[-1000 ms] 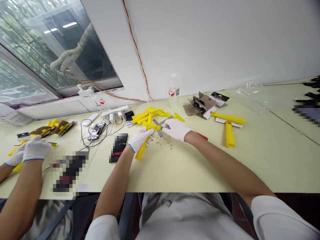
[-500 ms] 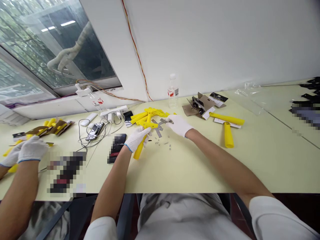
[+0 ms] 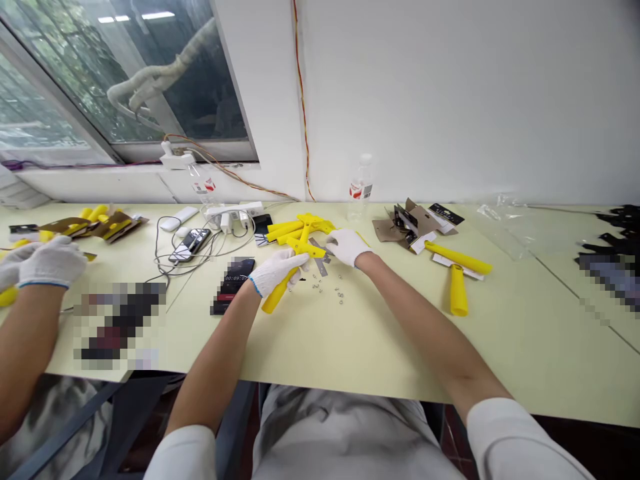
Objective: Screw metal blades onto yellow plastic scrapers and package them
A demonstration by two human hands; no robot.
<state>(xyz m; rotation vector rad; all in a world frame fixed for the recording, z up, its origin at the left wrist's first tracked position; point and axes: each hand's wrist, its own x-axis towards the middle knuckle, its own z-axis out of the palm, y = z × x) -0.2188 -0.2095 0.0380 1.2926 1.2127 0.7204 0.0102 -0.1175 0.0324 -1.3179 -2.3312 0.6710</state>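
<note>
Left hand [image 3: 277, 269] is closed around a yellow scraper handle [image 3: 280, 285], gripped near its T-shaped head so the head faces the right hand and the free end trails toward the near table edge. Right hand [image 3: 346, 245] lies palm-down with fingers curled at a grey metal blade [image 3: 320, 261]; can't tell if it's pinched. The blade lies between both hands, touching the handle's head. Small screws [image 3: 336, 291] lie scattered just near of the blade. More yellow handles [image 3: 295, 229] are piled just beyond. A co-worker's gloved hand [image 3: 50, 263] works at far left.
</note>
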